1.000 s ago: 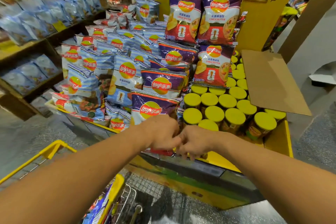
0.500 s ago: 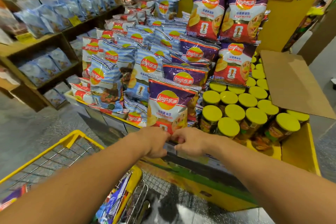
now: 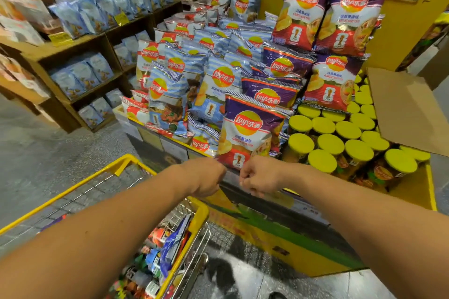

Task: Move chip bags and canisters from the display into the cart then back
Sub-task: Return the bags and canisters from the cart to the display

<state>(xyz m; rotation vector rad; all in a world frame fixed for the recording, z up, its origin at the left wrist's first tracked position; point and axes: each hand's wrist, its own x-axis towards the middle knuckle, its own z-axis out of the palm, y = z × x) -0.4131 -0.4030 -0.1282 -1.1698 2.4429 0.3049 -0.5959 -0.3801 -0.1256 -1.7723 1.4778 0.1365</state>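
Two hands meet at the bottom edge of one purple chip bag [image 3: 249, 132]. Left hand [image 3: 206, 177] pinches the bag's lower left corner, fingers curled under; right hand [image 3: 258, 176] pinches the lower edge toward the right, knuckles up, fingers clenched on the seam. Fingertips themselves are hidden behind the knuckles.

Bag orientation: upright, long axis vertical, crimped top seam up, printed face toward the camera, leaning slightly back against the pile of bags [image 3: 213, 73] behind it. It stands at the front edge of the display [image 3: 279, 228], just left of the canisters.

Canisters [image 3: 340, 136]: upright, yellow lids up, packed in rows on the right side of the display, touching one another. A cardboard flap [image 3: 408, 109] lies over the far right of that group.

Cart [image 3: 116, 170]: yellow-rimmed wire basket, lower left, beneath the left forearm, just beside the display front. Several bags [image 3: 170, 247] lie in it at its right side, tilted; their exact number cannot be told.

Wooden shelves [image 3: 80, 65] with pale blue bags stand left of the display.
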